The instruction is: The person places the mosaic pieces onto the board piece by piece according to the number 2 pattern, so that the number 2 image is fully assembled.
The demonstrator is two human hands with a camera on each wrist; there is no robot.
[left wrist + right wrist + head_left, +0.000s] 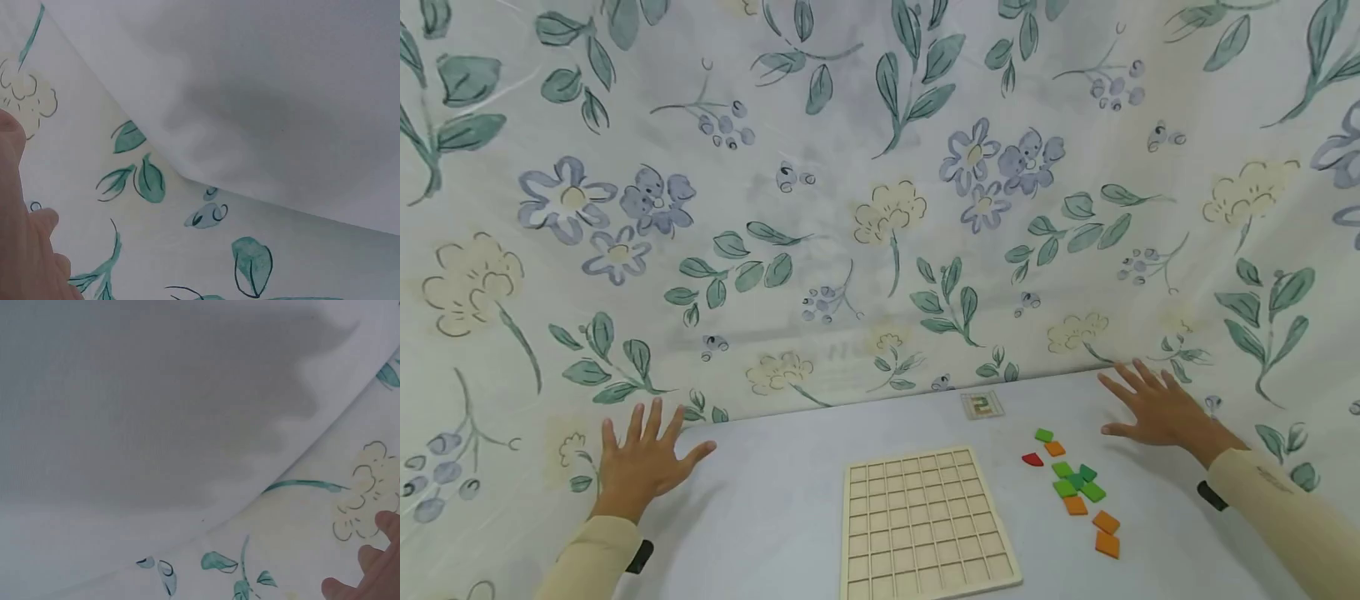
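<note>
My left hand [638, 460], fingers spread, hovers over the left edge of the white table [760, 500] and holds nothing. On the far side, my right hand [1161, 412] is likewise spread and bare, above the table's right part. Between them lies a pale wooden grid board [925, 525] with square cells that hold no tiles. Loose tiles lie to its right: a red piece [1033, 459], several orange squares [1107, 544] and several green ones [1064, 488]. The right hand is nearest to these. Each wrist view shows fingertips at its edge and a hand's shadow on the table.
A small clear piece marked with a 2 [982, 405] lies near the table's back edge. Behind the table hangs a white cloth [820, 208] printed with leaves and flowers; it also surrounds the table's sides. Dark wrist straps show at both sleeves.
</note>
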